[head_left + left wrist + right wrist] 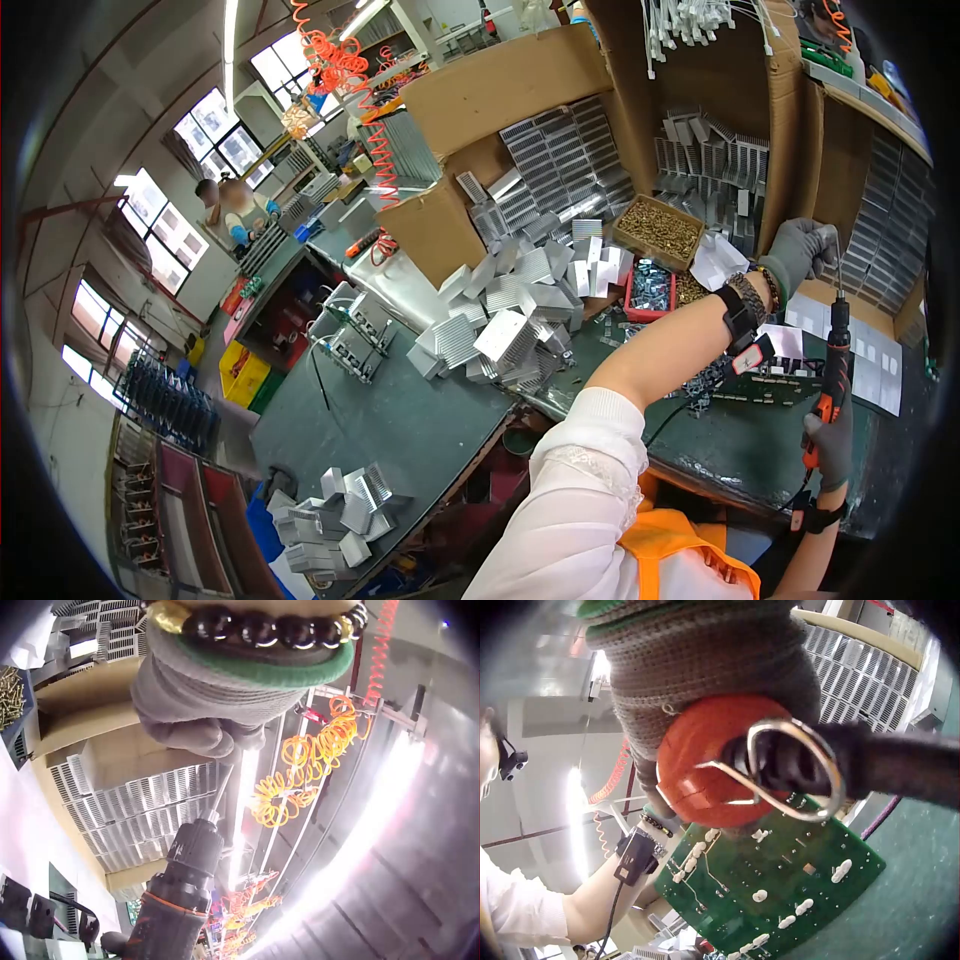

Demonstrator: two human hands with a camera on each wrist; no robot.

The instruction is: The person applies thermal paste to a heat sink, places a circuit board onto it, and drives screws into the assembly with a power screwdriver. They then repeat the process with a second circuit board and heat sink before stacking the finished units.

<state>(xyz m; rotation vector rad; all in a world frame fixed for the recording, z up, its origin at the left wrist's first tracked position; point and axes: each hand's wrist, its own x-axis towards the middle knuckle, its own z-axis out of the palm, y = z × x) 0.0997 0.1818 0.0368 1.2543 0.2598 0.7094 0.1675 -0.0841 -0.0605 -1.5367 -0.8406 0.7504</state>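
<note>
One screwdriver [838,345]: left hand [800,252] atop, right hand [832,445] below.

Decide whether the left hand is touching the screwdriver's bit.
Touching. The left wrist view shows the gloved left hand pinching the tip of the screwdriver's bit, no gap between them.

Bright ceiling-tube glare, fisheye-warped dark edges, blurry wrist close-ups.

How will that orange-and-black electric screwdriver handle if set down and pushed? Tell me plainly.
The electric screwdriver looks rigid and slim, so stood on end it would probably tip. Its round body would likely roll on the green bench. The cord at its orange tail may tug it sideways.
</note>
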